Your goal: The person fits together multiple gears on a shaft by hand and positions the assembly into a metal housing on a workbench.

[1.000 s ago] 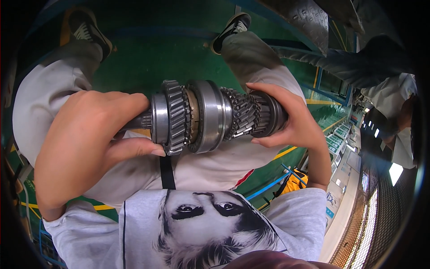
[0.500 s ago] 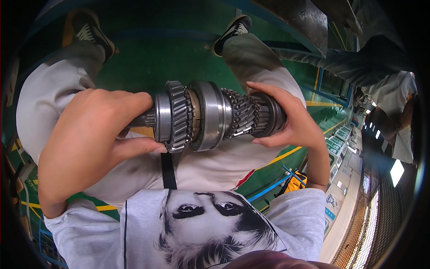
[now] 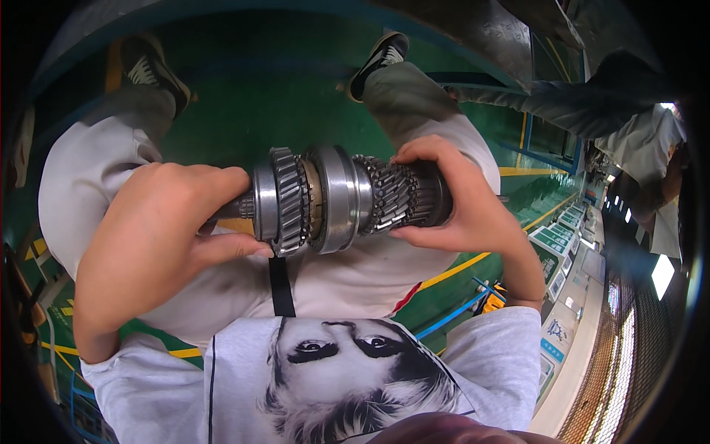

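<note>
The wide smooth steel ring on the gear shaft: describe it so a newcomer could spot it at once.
Start at the green floor, then find the long grey steel gear shaft held level above the lap, left hand on one end and right hand on the other. The wide smooth steel ring sits mid-shaft. Its neighbours on both sides are toothed; it alone is plain and polished.

Grey printed T-shirt (image 3: pixel 333 385) — pale trousers (image 3: pixel 96 170) — dark sneakers (image 3: pixel 151 70)

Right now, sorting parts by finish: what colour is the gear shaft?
Bare silvery-grey steel gear shaft, clearest in the head view.
</note>
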